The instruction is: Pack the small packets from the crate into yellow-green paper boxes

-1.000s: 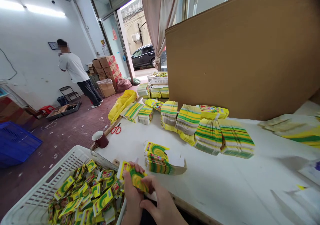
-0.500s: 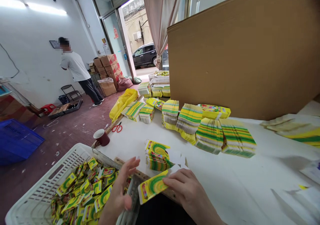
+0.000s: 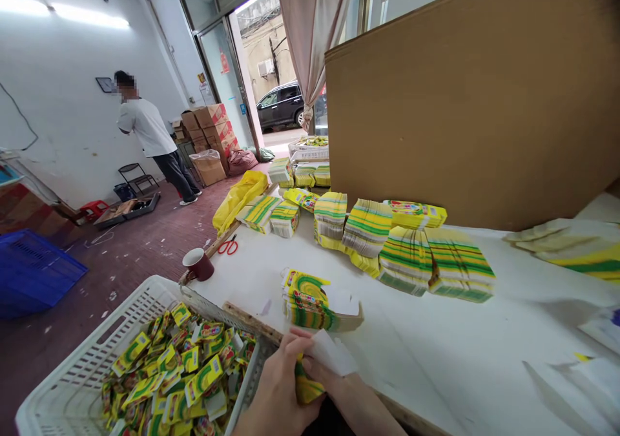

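Observation:
Close to the table's front edge, both hands meet around one yellow-and-green printed card (image 3: 308,387). My left hand (image 3: 278,384) has its fingers curled over the card's left side. From the other side my right hand (image 3: 346,391) grips it, its fingers partly hidden behind the left ones. A white part of the card sticks out above the right hand. Just beyond the hands lies a small stack of similar cards (image 3: 306,294), printed side up. To the left, a white plastic basket (image 3: 62,374) holds many small folded yellow-and-green cards (image 3: 201,381).
Bundled card stacks (image 3: 368,226) line the far side of the white table (image 3: 411,352), before a big cardboard sheet (image 3: 465,106). A maroon mug (image 3: 199,267) and red-handled scissors (image 3: 227,247) sit by the left edge. A person (image 3: 148,129) stands across the room.
My left hand, spread and apart from the card before, has moved right and closed on it. The card has turned and is now mostly covered by both hands.

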{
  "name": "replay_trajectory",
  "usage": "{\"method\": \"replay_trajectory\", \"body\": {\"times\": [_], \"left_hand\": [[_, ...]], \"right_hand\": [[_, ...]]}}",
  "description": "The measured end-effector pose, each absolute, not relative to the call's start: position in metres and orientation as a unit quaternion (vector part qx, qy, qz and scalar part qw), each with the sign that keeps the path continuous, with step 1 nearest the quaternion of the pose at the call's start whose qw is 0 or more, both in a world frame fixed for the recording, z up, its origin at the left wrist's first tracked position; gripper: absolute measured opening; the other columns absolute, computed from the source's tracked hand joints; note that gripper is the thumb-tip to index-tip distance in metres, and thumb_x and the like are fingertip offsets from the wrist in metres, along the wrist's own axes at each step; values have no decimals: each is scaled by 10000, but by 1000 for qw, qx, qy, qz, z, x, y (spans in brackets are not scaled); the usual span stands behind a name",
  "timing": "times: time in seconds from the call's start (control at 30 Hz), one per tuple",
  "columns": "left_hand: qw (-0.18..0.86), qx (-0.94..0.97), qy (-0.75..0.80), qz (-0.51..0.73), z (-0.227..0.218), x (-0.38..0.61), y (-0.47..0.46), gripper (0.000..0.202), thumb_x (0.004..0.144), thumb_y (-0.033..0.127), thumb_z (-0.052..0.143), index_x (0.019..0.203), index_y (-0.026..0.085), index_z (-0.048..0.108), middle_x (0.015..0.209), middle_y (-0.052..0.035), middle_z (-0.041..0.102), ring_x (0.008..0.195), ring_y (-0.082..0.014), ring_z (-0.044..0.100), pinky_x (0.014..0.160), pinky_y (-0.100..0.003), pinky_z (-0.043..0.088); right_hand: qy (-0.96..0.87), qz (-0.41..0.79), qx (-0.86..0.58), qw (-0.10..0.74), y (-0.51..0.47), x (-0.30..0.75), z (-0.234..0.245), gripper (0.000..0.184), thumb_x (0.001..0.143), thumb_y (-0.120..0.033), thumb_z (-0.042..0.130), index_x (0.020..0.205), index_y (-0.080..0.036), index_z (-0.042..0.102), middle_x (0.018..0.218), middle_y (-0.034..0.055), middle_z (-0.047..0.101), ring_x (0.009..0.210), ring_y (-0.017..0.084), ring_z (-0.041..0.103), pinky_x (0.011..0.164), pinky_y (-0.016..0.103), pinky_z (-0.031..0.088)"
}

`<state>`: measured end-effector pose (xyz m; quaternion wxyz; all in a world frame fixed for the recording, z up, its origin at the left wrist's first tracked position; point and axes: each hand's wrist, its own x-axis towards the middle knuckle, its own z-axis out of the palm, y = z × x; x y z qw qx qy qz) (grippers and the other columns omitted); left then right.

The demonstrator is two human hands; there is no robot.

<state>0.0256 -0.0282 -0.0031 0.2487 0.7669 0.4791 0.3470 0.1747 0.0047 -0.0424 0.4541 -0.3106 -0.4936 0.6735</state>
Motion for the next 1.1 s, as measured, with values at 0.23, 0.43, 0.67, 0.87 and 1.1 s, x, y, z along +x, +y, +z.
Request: {"method": "replay_trajectory", "body": {"times": [0.23,0.43,0.67,0.87,1.1], "left_hand": [[358,736,505,276,-8,25,-18,678,624,96,650,1237,222,389,1091,-65,642,948,-226,657,803,-324,532],[362,685,542,323,-12,21,-17,704,618,85,667,1258,203,400,1149,-86,596,993,-223,627,868,-347,522],[351,684,579,273,7,5,-22,489,658,176,737,1128,206,605,1109,-71,688,1013,-245,652,895,-343,525],[406,658,577,264,10,-1,-22,662,565,151,800,1200,205,621,1160,-75,703,1068,-264,669,948,-348,535],[309,684,598,281,16,6,-21,554,586,174,796,1119,212,652,1087,-76,712,1003,-278,673,902,-389,529]], "right_hand": [[-650,544,-334,413,-1,183,-37,740,912,-502,617,1559,-230,383,1589,156,431,1489,312,387,1203,528,329],[-750,424,-366,353,-1,194,-29,549,903,-89,491,1407,-276,600,1575,108,460,1421,255,495,1164,449,422],[-773,386,-382,327,3,210,-39,513,940,-185,555,1447,-263,557,1596,157,410,1378,310,540,1090,463,504],[-798,410,-360,257,3,233,-6,329,920,-173,585,1187,-296,733,1525,111,529,1343,289,581,1086,452,505],[-765,395,-398,317,1,222,-18,359,904,-184,594,1234,-236,723,1520,176,515,1346,320,572,1096,501,490]]}}
